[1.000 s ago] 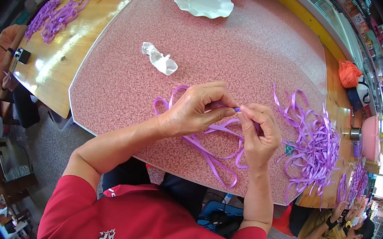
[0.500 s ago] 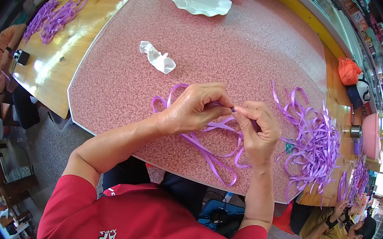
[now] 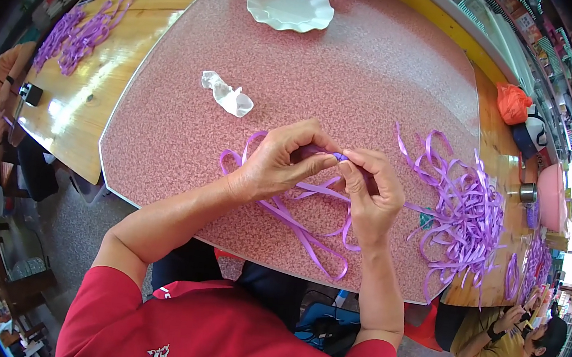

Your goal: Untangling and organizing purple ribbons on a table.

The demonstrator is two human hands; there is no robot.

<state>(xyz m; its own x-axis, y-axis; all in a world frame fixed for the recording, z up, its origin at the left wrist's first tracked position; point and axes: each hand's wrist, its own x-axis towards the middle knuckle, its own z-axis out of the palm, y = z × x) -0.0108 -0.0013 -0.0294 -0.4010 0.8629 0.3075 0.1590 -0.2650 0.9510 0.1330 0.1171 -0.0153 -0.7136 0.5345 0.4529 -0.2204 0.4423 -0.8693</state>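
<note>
Pinches purple ribbon [image 3: 339, 157] above worktop [image 3: 165, 131] between left hand [image 3: 279, 162] and right hand [image 3: 376, 196], with grip closed in both. Exposes more between them than 0.5 s ago; probably mid-adjustment.

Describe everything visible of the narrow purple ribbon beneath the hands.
The narrow, flat purple ribbon looks glossy, like satin. It lies in loose loops on the pink speckled tabletop, partly hidden by the bare left hand and bare right hand. Both pinch a small bluish-purple piece; whether it joins the ribbon is unclear.
</note>
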